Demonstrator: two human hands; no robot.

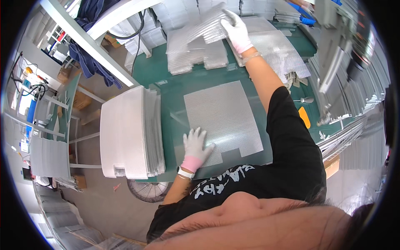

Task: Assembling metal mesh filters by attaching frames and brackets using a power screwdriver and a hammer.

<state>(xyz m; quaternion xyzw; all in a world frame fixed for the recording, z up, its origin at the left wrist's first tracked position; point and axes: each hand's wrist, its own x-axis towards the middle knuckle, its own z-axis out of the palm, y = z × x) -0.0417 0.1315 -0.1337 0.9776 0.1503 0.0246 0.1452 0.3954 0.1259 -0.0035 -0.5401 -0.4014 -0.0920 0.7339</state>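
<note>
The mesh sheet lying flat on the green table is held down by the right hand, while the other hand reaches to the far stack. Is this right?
Not quite: the head view shows the left hand pressing the flat mesh sheet on the green table. The right hand reaches to the far stack.

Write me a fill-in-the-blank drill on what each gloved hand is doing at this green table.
1. The left hand lies flat on the perforated metal sheet that rests on the ____ table.
2. The right hand reaches to the far side and lifts the edge of another mesh sheet off a ____ of them.
3. Both hands wear ____ gloves.
4. The tall stack of sheets stands to the person's ____.

Missing words: green; stack; white; left
</note>
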